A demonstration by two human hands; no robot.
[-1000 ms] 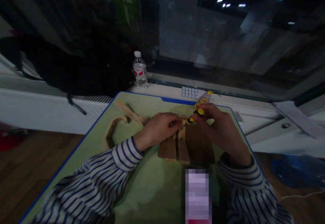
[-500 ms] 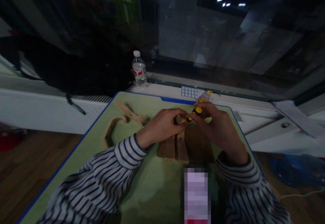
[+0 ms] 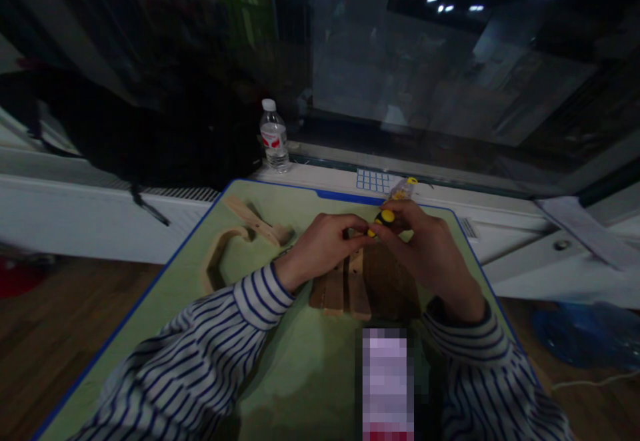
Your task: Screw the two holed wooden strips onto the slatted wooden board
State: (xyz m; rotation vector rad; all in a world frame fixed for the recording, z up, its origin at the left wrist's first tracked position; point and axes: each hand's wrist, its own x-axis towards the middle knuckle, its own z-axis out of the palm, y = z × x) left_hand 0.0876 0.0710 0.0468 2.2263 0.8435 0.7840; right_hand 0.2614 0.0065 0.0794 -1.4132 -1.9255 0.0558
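My right hand (image 3: 425, 248) grips a short screwdriver (image 3: 386, 217) with a yellow and black handle between thumb and fingers. My left hand (image 3: 325, 244) is closed in a pinch at the screwdriver's lower end; what sits between those fingertips is hidden. Beneath both hands lies a brown wooden board (image 3: 393, 288), with two lighter wooden strips (image 3: 356, 288) resting on its left part. Small dark holes show in the strips. The screwdriver's tip is out of sight behind the left fingers.
On the green table (image 3: 280, 361), a curved wooden piece (image 3: 215, 261) and a joined wooden piece (image 3: 257, 221) lie to the left. A water bottle (image 3: 274, 138) stands on the sill, near a small clear bag (image 3: 403, 190) with yellow bits. A pixelated patch covers the table's near edge.
The screwdriver's handle has turned and shifted slightly left in my right fingers. My left hand and forearm have moved a little to the right. The wooden pieces stay in place.
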